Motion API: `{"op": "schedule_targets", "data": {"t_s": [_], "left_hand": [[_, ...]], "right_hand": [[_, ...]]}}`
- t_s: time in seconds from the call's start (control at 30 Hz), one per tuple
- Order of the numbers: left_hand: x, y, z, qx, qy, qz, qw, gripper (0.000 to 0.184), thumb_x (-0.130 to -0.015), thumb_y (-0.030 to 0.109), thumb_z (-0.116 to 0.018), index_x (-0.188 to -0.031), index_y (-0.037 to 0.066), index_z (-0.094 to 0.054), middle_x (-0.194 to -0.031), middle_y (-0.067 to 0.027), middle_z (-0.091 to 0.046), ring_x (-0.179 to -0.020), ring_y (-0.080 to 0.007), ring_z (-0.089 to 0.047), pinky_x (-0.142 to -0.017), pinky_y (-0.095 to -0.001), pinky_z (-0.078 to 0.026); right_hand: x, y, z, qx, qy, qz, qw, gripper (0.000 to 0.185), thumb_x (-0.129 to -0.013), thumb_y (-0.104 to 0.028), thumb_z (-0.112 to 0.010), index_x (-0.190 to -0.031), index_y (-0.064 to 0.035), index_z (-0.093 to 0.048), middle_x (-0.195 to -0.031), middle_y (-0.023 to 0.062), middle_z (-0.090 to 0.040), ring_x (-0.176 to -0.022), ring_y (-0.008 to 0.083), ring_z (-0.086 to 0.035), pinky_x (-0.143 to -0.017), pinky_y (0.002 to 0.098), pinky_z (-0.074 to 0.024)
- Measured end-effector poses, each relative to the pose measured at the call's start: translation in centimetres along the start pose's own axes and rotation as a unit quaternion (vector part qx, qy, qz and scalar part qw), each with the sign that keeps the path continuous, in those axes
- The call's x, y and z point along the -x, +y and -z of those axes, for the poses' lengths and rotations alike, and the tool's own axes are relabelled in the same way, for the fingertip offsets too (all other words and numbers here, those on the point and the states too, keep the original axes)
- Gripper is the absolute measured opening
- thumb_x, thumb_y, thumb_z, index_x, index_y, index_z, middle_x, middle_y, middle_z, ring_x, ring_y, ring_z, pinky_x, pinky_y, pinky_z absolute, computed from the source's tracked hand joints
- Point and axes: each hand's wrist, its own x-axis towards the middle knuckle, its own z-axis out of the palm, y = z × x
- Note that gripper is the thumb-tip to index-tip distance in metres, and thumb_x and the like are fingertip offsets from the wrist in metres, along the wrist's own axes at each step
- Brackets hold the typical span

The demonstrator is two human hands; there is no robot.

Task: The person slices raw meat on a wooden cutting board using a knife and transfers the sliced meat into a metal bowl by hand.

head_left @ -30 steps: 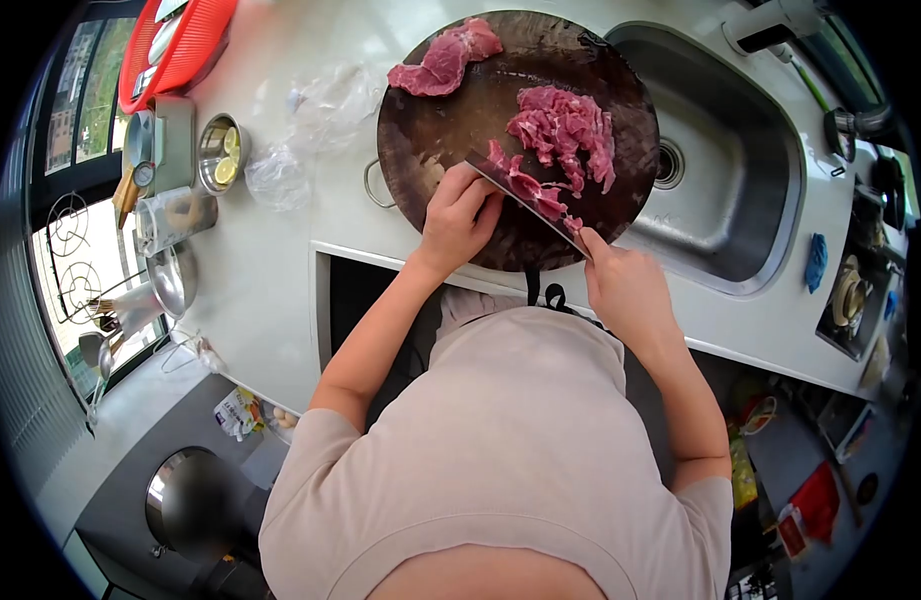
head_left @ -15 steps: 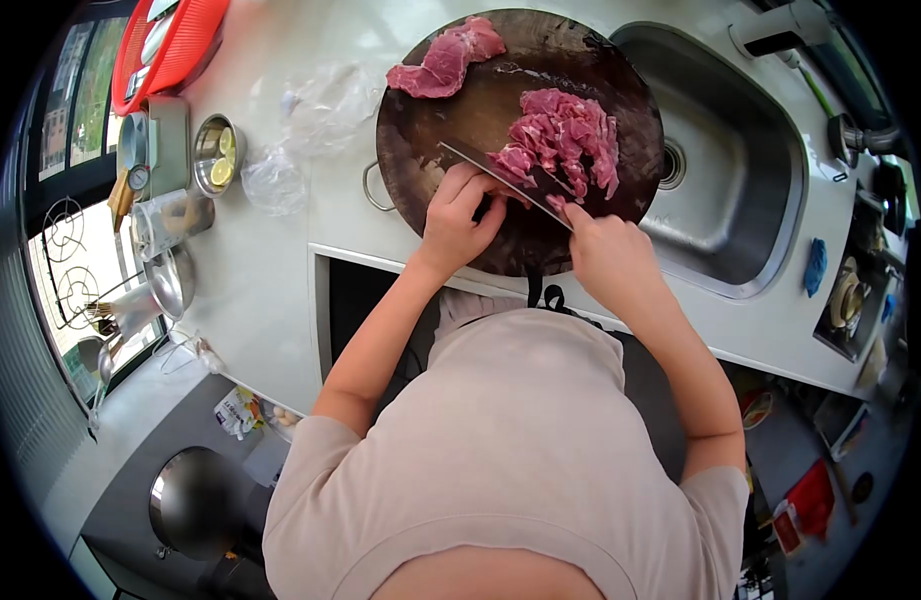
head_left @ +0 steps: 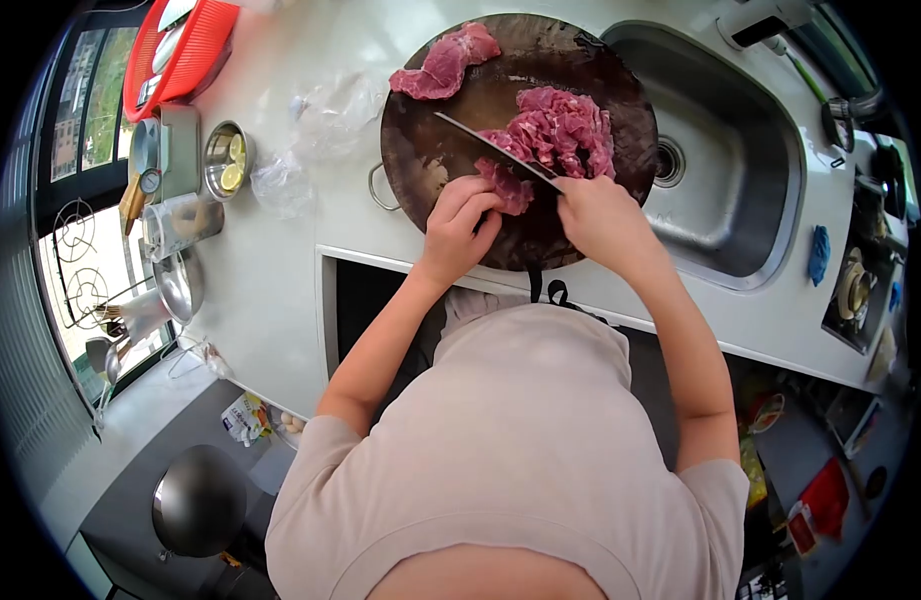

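Note:
A round dark wooden cutting board lies on the counter. My right hand is closed around the handle of a kitchen knife, whose blade slants up to the left across the board. My left hand has its fingers curled against a small piece of raw meat on the near side of the blade. Beyond the blade sits a pile of sliced meat. A larger uncut slab of meat rests at the board's far left edge.
A steel sink adjoins the board on the right. Left of the board are a crumpled plastic bag and a metal bowl with lemon slices. A red basket stands at the far left. A blue cloth lies right of the sink.
The knife and my right hand have shifted up and slightly left, away from my body. More of the meat piece by my left fingers now shows, and the left hand has dropped slightly lower.

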Motion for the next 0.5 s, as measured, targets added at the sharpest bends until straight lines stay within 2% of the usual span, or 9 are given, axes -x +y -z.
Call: {"op": "schedule_targets", "data": {"t_s": [0.17, 0.27, 0.33, 0.43, 0.5], "left_hand": [[2.5, 0.2, 0.5, -0.014, -0.003, 0.027, 1.000, 0.026, -0.069, -0.007, -0.075, -0.091, 0.003, -0.066, -0.104, -0.0107, -0.063, -0.100, -0.0302, -0.062, -0.088, -0.0385, -0.050], [2.6, 1.2, 1.1, -0.032, -0.002, 0.036, 0.999, 0.025, -0.069, -0.006, -0.075, -0.091, 0.004, -0.067, -0.104, -0.0103, -0.063, -0.101, -0.0305, -0.061, -0.088, -0.0383, -0.050], [2.6, 1.6, 1.2, -0.069, 0.010, 0.021, 0.997, 0.024, -0.070, -0.004, -0.074, -0.091, 0.004, -0.067, -0.104, -0.0102, -0.064, -0.102, -0.0308, -0.061, -0.089, -0.0380, -0.050], [1.1, 1.0, 0.7, -0.105, -0.011, -0.050, 0.993, 0.030, -0.070, -0.002, -0.073, -0.100, 0.003, -0.068, -0.107, -0.0096, -0.063, -0.105, -0.0312, -0.059, -0.090, -0.0395, -0.050], [1.6, 0.8, 0.2, -0.102, -0.017, -0.035, 0.994, 0.031, -0.071, -0.002, -0.071, -0.102, 0.002, -0.069, -0.110, -0.0101, -0.064, -0.108, -0.0320, -0.058, -0.092, -0.0398, -0.049]], "right_hand": [[4.2, 2.8, 1.8, -0.071, -0.007, -0.050, 0.996, 0.023, -0.091, -0.012, -0.055, -0.105, -0.0010, -0.069, -0.081, 0.0258, -0.066, -0.079, 0.0441, -0.065, -0.071, 0.0524, -0.0513], [5.8, 2.7, -0.1, -0.074, 0.063, -0.048, 0.994, 0.023, -0.091, -0.012, -0.055, -0.109, -0.0020, -0.067, -0.077, 0.0248, -0.065, -0.075, 0.0426, -0.065, -0.067, 0.0524, -0.0500], [6.4, 2.0, -0.6, -0.040, 0.049, -0.039, 0.997, 0.025, -0.092, -0.012, -0.056, -0.113, -0.0027, -0.064, -0.076, 0.0230, -0.066, -0.072, 0.0416, -0.065, -0.065, 0.0517, -0.0500], [7.4, 1.2, -1.3, -0.017, 0.038, -0.003, 0.999, 0.026, -0.091, -0.012, -0.056, -0.115, -0.0040, -0.060, -0.075, 0.0200, -0.066, -0.068, 0.0403, -0.065, -0.063, 0.0511, -0.0503], [8.1, 1.2, -2.2, 0.001, 0.054, 0.041, 0.998, 0.026, -0.090, -0.012, -0.057, -0.115, -0.0060, -0.056, -0.075, 0.0166, -0.067, -0.062, 0.0383, -0.065, -0.058, 0.0490, -0.0519]]}}
